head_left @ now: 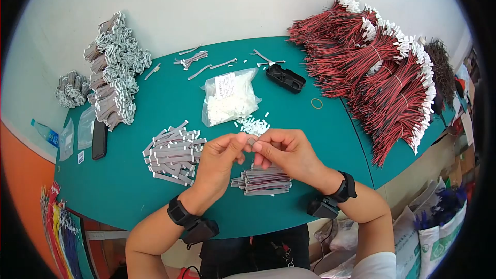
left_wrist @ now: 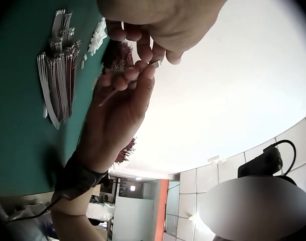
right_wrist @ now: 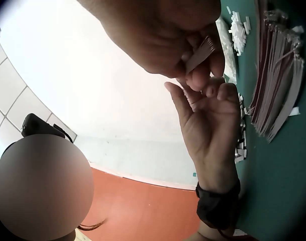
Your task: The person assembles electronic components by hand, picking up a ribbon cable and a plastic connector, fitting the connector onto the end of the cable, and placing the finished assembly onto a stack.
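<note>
We found room over the green table (head_left: 338, 139) between the right hand (head_left: 290, 152) and the red wires (head_left: 382, 72), where a rubber band (head_left: 321, 104) lay flat. Ahead of both hands, we recorded loose white pieces (head_left: 254, 126) and a plastic bag (head_left: 230, 104) as obstructions. A cable pile (head_left: 173, 153) obstructed the side beyond the left hand (head_left: 218, 156); a cable bundle (head_left: 266, 183) lay below.

On the table (head_left: 119, 191) I see the bag (head_left: 231, 95), connectors (head_left: 254, 126) before it, the case (head_left: 285, 78) to its right, wires (head_left: 387, 72) far right. The stack (head_left: 266, 182), partly hidden from me, seems to lie before the connectors; loose cables (head_left: 170, 154) lie left, the phone (head_left: 99, 140) farther left before bundles (head_left: 113, 72).
</note>
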The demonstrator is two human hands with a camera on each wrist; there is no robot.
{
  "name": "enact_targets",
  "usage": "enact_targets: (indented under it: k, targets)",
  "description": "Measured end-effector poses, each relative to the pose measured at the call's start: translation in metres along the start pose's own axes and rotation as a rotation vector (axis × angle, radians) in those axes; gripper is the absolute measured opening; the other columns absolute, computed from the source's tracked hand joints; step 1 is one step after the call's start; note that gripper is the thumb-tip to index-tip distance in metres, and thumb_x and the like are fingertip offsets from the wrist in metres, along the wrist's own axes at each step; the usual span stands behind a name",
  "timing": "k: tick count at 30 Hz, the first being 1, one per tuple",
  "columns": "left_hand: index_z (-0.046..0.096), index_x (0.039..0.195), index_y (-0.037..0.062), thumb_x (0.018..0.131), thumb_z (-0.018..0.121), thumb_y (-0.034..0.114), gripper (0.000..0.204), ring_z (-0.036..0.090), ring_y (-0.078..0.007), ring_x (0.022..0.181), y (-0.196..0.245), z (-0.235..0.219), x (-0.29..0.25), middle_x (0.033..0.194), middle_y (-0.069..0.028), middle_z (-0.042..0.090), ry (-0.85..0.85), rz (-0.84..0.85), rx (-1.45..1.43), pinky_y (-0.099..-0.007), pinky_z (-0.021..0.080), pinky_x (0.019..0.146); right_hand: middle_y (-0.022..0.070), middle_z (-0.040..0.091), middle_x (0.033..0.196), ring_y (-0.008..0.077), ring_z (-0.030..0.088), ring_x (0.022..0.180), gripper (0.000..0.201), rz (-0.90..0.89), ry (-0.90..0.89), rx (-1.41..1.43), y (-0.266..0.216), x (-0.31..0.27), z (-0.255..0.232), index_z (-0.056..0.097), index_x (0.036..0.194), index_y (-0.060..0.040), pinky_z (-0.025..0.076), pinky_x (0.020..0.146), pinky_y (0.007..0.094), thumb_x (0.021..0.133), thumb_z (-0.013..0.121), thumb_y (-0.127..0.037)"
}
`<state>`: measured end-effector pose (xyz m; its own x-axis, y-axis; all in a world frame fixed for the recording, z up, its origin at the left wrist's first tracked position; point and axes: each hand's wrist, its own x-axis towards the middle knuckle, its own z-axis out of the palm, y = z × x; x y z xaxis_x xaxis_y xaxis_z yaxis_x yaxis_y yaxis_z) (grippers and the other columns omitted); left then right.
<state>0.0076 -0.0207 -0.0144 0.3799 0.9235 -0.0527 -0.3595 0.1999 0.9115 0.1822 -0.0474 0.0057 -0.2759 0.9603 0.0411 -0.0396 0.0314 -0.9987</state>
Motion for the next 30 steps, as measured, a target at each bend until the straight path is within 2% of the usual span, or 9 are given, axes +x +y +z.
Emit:
enact_targets:
  k: [3, 6, 12, 15, 21, 24, 30]
  targets:
    - [0.068, 0.093, 0.0022, 0.087, 0.065, 0.022, 0.021, 0.045, -0.0055, 0.066, 0.002, 0.001, 0.000, 0.082, -0.0005, 0.063, -0.021, 0.029, 0.004, -0.0212, 0.038, 0.060, 0.0011, 0.062, 0.072, 0.0043, 0.055, 0.061, 0.018, -0.002, 0.009, -0.001, -0.001, 0.000, -0.001, 0.062, 0.088, 0.0009, 0.046, 0.056, 0.0182, 0.093, 0.056, -0.015]
    - [0.066, 0.090, 0.0015, 0.088, 0.062, 0.018, 0.017, 0.048, -0.0064, 0.068, 0.004, 0.003, -0.001, 0.083, -0.0022, 0.064, -0.032, 0.046, 0.124, -0.0219, 0.039, 0.063, 0.0009, 0.062, 0.072, 0.0038, 0.054, 0.061, 0.018, -0.005, 0.003, -0.023, -0.001, -0.001, -0.001, 0.062, 0.087, 0.0007, 0.045, 0.056, 0.0179, 0.092, 0.056, -0.015]
    - [0.067, 0.088, 0.0008, 0.085, 0.066, 0.013, 0.013, 0.048, -0.0056, 0.067, 0.001, 0.008, -0.002, 0.080, -0.0011, 0.065, 0.039, 0.158, 0.146, -0.0211, 0.039, 0.063, 0.0002, 0.062, 0.071, 0.0034, 0.054, 0.061, 0.018, 0.022, 0.000, -0.025, -0.001, 0.000, 0.002, 0.063, 0.089, 0.0004, 0.044, 0.055, 0.0175, 0.092, 0.058, -0.016]
    - [0.068, 0.093, 0.0007, 0.085, 0.066, 0.012, 0.014, 0.055, -0.0074, 0.075, 0.000, 0.006, -0.003, 0.087, -0.0039, 0.066, 0.030, 0.165, 0.171, -0.0215, 0.045, 0.074, 0.0000, 0.062, 0.071, 0.0033, 0.053, 0.061, 0.018, 0.028, 0.008, -0.010, -0.002, 0.000, 0.001, 0.064, 0.089, 0.0005, 0.044, 0.055, 0.0175, 0.092, 0.058, -0.016]
    - [0.069, 0.092, 0.0002, 0.085, 0.066, 0.011, 0.013, 0.054, -0.0067, 0.074, -0.001, 0.004, -0.003, 0.085, -0.0035, 0.066, 0.054, 0.066, 0.150, -0.0208, 0.045, 0.071, 0.0003, 0.062, 0.073, 0.0031, 0.053, 0.061, 0.017, -0.010, 0.018, 0.024, 0.001, 0.000, -0.001, 0.064, 0.090, 0.0007, 0.044, 0.055, 0.0176, 0.091, 0.058, -0.015]
    - [0.068, 0.088, 0.0003, 0.086, 0.064, 0.013, 0.014, 0.050, -0.0052, 0.067, 0.001, 0.011, -0.003, 0.077, -0.0011, 0.064, 0.040, 0.169, 0.182, -0.0201, 0.040, 0.062, 0.0004, 0.062, 0.073, 0.0030, 0.053, 0.061, 0.016, -0.011, 0.020, -0.005, 0.001, -0.001, 0.000, 0.064, 0.090, 0.0008, 0.044, 0.055, 0.0175, 0.091, 0.057, -0.014]
    - [0.069, 0.088, 0.0001, 0.085, 0.065, 0.011, 0.012, 0.050, -0.0051, 0.067, -0.003, 0.010, -0.001, 0.077, -0.0018, 0.064, 0.074, 0.182, 0.229, -0.0198, 0.040, 0.062, 0.0004, 0.062, 0.073, 0.0032, 0.053, 0.062, 0.016, 0.032, 0.046, -0.023, 0.000, 0.000, 0.002, 0.064, 0.088, 0.0008, 0.044, 0.056, 0.0175, 0.091, 0.057, -0.013]
